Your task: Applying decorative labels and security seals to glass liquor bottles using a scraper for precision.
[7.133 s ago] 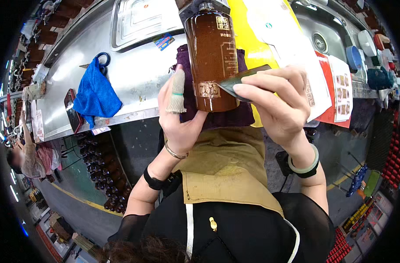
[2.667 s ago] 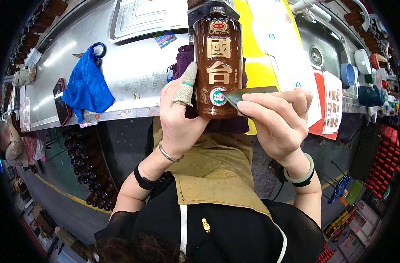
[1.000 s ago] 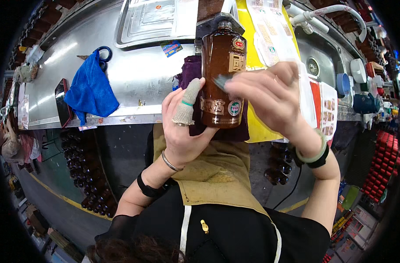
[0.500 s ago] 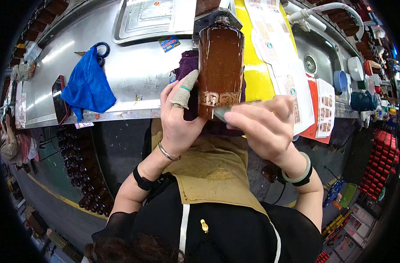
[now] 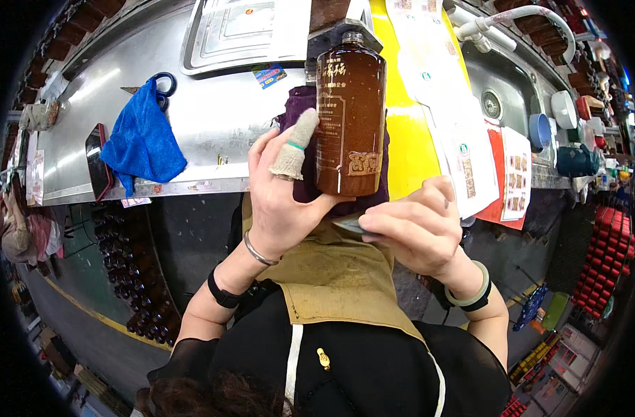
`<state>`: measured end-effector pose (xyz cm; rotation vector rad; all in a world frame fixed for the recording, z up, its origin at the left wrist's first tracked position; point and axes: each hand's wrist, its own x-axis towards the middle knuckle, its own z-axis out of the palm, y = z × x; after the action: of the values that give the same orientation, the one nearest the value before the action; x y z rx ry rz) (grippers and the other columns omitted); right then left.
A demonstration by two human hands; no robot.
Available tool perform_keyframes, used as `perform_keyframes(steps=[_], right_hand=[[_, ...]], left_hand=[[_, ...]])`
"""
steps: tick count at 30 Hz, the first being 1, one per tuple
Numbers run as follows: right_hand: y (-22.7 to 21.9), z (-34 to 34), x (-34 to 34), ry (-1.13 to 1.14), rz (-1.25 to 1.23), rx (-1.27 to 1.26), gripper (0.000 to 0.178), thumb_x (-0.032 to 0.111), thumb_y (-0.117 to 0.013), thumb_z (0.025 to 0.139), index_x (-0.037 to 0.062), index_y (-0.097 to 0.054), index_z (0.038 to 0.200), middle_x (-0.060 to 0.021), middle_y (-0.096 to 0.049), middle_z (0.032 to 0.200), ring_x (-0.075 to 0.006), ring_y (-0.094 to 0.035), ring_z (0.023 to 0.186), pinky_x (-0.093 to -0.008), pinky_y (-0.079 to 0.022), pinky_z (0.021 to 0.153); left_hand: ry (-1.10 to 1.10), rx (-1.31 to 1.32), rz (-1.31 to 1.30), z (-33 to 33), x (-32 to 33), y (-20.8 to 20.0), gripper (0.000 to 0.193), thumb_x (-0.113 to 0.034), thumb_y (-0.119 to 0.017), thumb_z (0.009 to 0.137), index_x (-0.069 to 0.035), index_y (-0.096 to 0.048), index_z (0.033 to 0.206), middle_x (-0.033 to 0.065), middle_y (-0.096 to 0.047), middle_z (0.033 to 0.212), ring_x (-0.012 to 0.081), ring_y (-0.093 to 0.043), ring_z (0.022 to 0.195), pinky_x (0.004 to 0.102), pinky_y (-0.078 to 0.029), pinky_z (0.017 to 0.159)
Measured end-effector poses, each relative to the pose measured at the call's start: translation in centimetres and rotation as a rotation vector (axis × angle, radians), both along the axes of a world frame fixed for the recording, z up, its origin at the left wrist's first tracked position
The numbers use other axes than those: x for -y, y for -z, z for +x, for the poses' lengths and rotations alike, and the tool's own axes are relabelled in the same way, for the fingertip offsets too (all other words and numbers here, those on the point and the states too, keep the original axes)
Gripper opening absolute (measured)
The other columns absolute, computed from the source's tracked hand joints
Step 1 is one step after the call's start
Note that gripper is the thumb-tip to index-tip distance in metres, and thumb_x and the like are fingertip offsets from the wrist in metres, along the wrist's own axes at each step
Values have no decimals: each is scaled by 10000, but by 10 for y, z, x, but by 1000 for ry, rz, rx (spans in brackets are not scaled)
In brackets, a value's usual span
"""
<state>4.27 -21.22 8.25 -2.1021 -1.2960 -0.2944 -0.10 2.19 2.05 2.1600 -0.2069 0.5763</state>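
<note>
A brown glass bottle (image 5: 359, 118) lies on purple cloth (image 5: 298, 104) at the near edge of a steel workbench (image 5: 216, 132), neck pointing away from the worker, long axis running front to back. Rolled within the last half-second, it shows a lettered panel, apparently a fresh face to work. The left hand (image 5: 279, 208) grasps its side and base; the right hand (image 5: 418, 229) pinches a dark flat scraper (image 5: 349, 224), now off the glass.

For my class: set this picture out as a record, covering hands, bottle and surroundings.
Left hand: thumb at base of brown glass bottle, knitted finger cover at its left side
Right hand: pinches thin dark blade-shaped tool, apart from bottle
Bottle: over purple cloth, neck toward picture's top
Left side: blue cloth partly covering scissors
Right side: yellow sheet, steel sink
</note>
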Motion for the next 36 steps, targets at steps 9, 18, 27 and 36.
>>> perform_keyframes(steps=[9,18,27,36], right_hand=[[28,-17,8,523,347,-147,215,43,-845,860,12,-724,1035,-101,-720,949,-255,-669,868,-336,-525,771],[39,-34,13,561,481,-298,194,68,-783,953,-12,-689,1102,-114,-717,1010,-210,-673,919,-310,-536,839],[38,-21,20,437,852,-696,435,355,-544,1107,3,-479,1355,-49,-488,1099,-153,-487,1002,-311,-401,944],[-6,10,25,199,530,-407,462,414,-763,984,32,-552,834,-77,-501,724,-210,-491,651,-336,-404,607]], left_hand=[[403,27,-675,-12,-31,-89,1303,-353,-1017,656,64,-249,1622,255,-380,1634,343,-401,1510,455,-299,1240],[379,144,-706,-5,-6,-105,1213,-356,-965,757,70,-225,1618,251,-362,1640,344,-376,1518,459,-298,1254],[31,-576,-809,87,-2,-26,949,-396,-926,834,103,-435,1474,228,-579,1419,265,-620,1267,383,-524,1054],[297,-887,-1024,63,-2,-52,547,-233,-812,921,12,-598,1362,113,-723,1199,172,-725,1027,332,-599,887]])
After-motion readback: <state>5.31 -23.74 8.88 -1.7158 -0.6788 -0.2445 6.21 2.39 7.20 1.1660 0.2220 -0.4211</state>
